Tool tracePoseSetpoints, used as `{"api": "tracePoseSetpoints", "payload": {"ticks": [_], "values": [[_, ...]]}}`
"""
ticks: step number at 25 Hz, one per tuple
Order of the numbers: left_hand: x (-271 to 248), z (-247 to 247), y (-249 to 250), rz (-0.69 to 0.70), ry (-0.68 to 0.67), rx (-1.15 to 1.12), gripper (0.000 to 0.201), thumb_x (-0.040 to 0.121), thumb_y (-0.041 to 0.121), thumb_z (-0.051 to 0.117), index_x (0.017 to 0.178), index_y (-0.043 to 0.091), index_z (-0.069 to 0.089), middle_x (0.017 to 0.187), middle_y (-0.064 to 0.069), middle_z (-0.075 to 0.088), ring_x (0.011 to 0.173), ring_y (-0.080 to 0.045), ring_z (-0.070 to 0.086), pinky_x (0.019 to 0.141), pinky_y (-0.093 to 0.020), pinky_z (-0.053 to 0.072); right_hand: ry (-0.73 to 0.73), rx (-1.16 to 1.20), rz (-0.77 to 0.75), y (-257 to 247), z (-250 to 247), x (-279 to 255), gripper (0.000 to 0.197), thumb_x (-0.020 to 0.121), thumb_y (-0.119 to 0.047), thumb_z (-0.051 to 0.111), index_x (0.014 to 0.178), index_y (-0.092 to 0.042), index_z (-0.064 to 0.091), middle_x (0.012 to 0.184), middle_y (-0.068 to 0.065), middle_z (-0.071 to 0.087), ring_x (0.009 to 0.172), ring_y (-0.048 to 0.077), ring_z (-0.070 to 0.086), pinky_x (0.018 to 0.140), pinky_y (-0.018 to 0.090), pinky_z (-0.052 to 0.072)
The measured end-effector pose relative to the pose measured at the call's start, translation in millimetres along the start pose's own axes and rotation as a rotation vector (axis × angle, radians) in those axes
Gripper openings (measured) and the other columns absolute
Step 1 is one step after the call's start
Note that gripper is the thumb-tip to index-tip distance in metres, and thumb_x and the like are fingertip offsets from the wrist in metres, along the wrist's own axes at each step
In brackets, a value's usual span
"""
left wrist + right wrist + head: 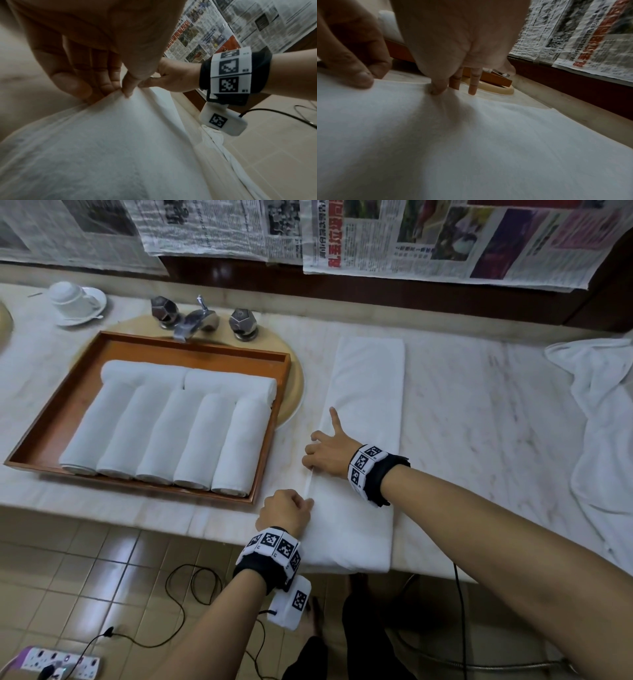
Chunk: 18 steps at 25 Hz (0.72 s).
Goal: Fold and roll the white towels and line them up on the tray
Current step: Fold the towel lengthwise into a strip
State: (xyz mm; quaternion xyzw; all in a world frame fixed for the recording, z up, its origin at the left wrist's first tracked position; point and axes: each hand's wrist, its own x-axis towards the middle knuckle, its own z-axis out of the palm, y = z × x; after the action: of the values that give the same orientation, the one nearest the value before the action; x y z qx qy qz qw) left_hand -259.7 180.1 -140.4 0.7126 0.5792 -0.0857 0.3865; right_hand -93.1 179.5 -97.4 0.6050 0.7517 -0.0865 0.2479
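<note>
Item, near edge of counter: folded towel, a long white strip whose long axis runs from the person toward the wall, near end overhanging; left hand and right hand both pinch its left edge, right forefinger extended. Soft, light, limp cloth, likely best held at edges or corners. Beyond, left: tray holding seven rolled towels.

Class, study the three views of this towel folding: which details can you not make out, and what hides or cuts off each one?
- Left hand: head view shows only its back; the pinch on the folded towel shows only in the wrist view.
- Crumpled towel: cut off by the head view's right edge.
- Tray: mostly hidden behind the right hand.
- Newspaper small print: too small.
</note>
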Motion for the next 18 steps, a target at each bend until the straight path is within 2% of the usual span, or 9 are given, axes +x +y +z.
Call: {"api": "tracePoseSetpoints", "payload": {"ticks": [3,5,7,9,12,13,16,17,18], "values": [[2.8,0.1,3.8,-0.012,-0.012,0.011,0.020,0.080,0.036,0.056,0.070,0.021,0.062,0.079,-0.002,0.068,0.073,-0.026,0.066,0.075,-0.039,0.058,0.069,0.085,0.027,-4.8,4.2,2.5,0.021,0.100,-0.014,0.040,0.114,-0.019,0.055,0.120,0.002,0.053,0.131,0.026,0.034,0.101,0.080,-0.004],[6.0,-4.2,10.6,-0.008,0.018,0.024,0.012,0.079,0.032,0.057,0.077,0.022,0.062,0.088,-0.003,0.067,0.082,-0.025,0.064,0.079,-0.037,0.055,0.266,0.347,0.231,-13.8,24.5,-9.7,0.023,0.099,-0.020,0.045,0.120,-0.021,0.053,0.143,0.001,0.040,0.142,0.021,0.023,0.105,0.075,-0.006],[10.4,-4.2,24.0,0.071,0.149,0.059,0.023,0.084,0.031,0.058,0.103,0.018,0.061,0.112,-0.006,0.062,0.105,-0.027,0.057,0.086,-0.036,0.049,0.385,0.564,0.513,-13.1,49.5,-34.1,0.038,0.099,-0.024,0.043,0.137,-0.021,0.042,0.158,0.001,0.021,0.148,0.017,0.009,0.111,0.069,-0.003],[13.4,8.5,45.8,0.302,0.229,0.084,0.050,0.095,0.037,0.047,0.138,0.010,0.044,0.145,-0.013,0.040,0.136,-0.030,0.034,0.107,-0.043,0.033,0.248,0.617,0.663,-2.2,75.8,-62.1,0.056,0.102,-0.031,0.035,0.153,-0.017,0.015,0.162,-0.001,-0.004,0.149,0.016,-0.007,0.113,0.064,-0.005],[18.1,35.8,77.1,0.698,-0.043,0.288,0.063,0.103,0.046,0.015,0.155,0.015,-0.001,0.162,-0.003,-0.011,0.148,-0.018,-0.013,0.120,-0.048,-0.002,0.035,0.632,0.659,18.2,101.2,-84.4,0.067,0.102,-0.047,0.021,0.154,-0.016,-0.008,0.160,-0.004,-0.021,0.147,0.012,-0.018,0.114,0.061,-0.008],[27.4,40.8,79.6,0.674,-0.108,0.342,0.062,0.103,0.047,0.011,0.154,0.017,-0.008,0.160,-0.001,-0.019,0.146,-0.016,-0.020,0.120,-0.047,-0.007,0.038,0.631,0.649,22.5,106.3,-85.2,0.068,0.102,-0.049,0.021,0.154,-0.016,-0.007,0.160,-0.004,-0.019,0.147,0.010,-0.016,0.114,0.060,-0.008],[49.6,34.1,85.9,0.224,-0.010,0.254,0.065,0.102,0.047,0.009,0.151,0.013,-0.017,0.157,-0.007,-0.028,0.143,-0.020,-0.028,0.118,-0.048,-0.014,0.160,0.627,0.675,27.9,112.6,-82.1,0.063,0.101,-0.042,0.033,0.154,-0.013,0.013,0.162,-0.003,0.004,0.149,0.013,0.005,0.115,0.057,0.003],[50.9,32.2,89.1,0.224,0.024,0.235,0.066,0.102,0.047,0.009,0.151,0.011,-0.018,0.156,-0.009,-0.029,0.143,-0.021,-0.029,0.118,-0.047,-0.014,0.229,0.627,0.691,28.9,109.1,-79.9,0.058,0.100,-0.037,0.039,0.151,-0.013,0.025,0.160,-0.001,0.018,0.146,0.016,0.017,0.115,0.055,0.012],[51.8,33.4,98.8,0.349,0.015,0.225,0.066,0.102,0.046,0.009,0.151,0.010,-0.017,0.156,-0.008,-0.030,0.143,-0.020,-0.028,0.118,-0.045,-0.014,0.292,0.629,0.709,35.3,106.4,-75.8,0.052,0.098,-0.033,0.043,0.146,-0.014,0.034,0.153,0.000,0.030,0.141,0.019,0.029,0.111,0.052,0.022]]}}
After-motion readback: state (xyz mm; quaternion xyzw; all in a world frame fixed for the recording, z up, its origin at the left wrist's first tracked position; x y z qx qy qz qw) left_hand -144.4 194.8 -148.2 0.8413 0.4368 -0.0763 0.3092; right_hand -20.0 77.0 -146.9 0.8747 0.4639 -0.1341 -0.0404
